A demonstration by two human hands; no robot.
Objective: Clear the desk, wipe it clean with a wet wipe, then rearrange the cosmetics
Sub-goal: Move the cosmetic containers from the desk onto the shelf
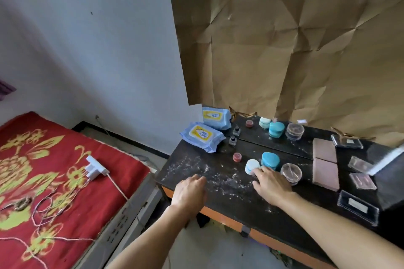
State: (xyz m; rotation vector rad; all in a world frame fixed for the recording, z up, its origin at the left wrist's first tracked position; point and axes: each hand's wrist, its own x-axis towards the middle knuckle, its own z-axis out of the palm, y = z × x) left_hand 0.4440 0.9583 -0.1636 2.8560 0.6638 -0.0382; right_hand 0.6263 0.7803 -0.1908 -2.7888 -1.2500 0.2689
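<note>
White powder dusts the black desk (218,199) beside a red bedspread (54,159). Wet wipe pack (202,138) lies at its far-left corner. Left hand (190,190) rests open; right hand (271,185) fingers touch the white jar (251,166), grip unclear.

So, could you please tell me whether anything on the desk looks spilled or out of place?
Yes: white powdery specks are scattered across the black desk top, thickest between the two hands, where a clean surface would be plain black.

White jar (251,166) partly hidden behind right hand (270,185), wipe pack (202,139) print unreadable, desk (229,201) cut off right
</note>
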